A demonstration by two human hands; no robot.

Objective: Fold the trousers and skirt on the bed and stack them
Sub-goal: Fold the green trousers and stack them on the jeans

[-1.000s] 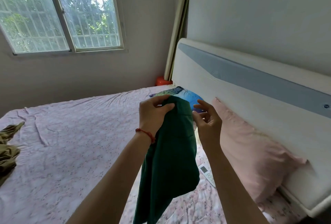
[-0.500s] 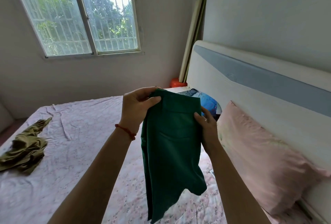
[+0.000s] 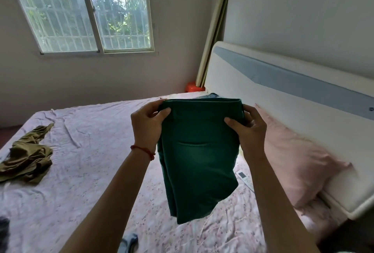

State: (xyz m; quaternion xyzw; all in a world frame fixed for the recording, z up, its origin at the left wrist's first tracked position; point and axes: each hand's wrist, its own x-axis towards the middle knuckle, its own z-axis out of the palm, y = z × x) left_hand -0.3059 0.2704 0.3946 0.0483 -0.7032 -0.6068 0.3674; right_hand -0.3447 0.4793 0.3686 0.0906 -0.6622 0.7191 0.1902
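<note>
A dark green garment (image 3: pixel 198 155) hangs in the air above the bed (image 3: pixel 85 171), held up by its waistband. My left hand (image 3: pixel 146 125) pinches the waistband's left corner, thumb in front. My right hand (image 3: pixel 248 129) pinches the right corner the same way. The waistband is stretched flat between them and the cloth hangs down loosely. An olive-brown garment (image 3: pixel 26 155) lies crumpled on the bed's far left side.
A pink pillow (image 3: pixel 293 163) leans on the white and grey headboard (image 3: pixel 283 90) at right. A remote control (image 3: pixel 243 176) lies beside the pillow. Blue cloth (image 3: pixel 212 96) peeks out behind the waistband. A grey item (image 3: pixel 129 242) and something dark (image 3: pixel 4 230) sit at the near edge.
My hands have moved apart, spreading the green garment's waistband from bunched to flat and wide. The view has turned left, showing more of the olive garment.
</note>
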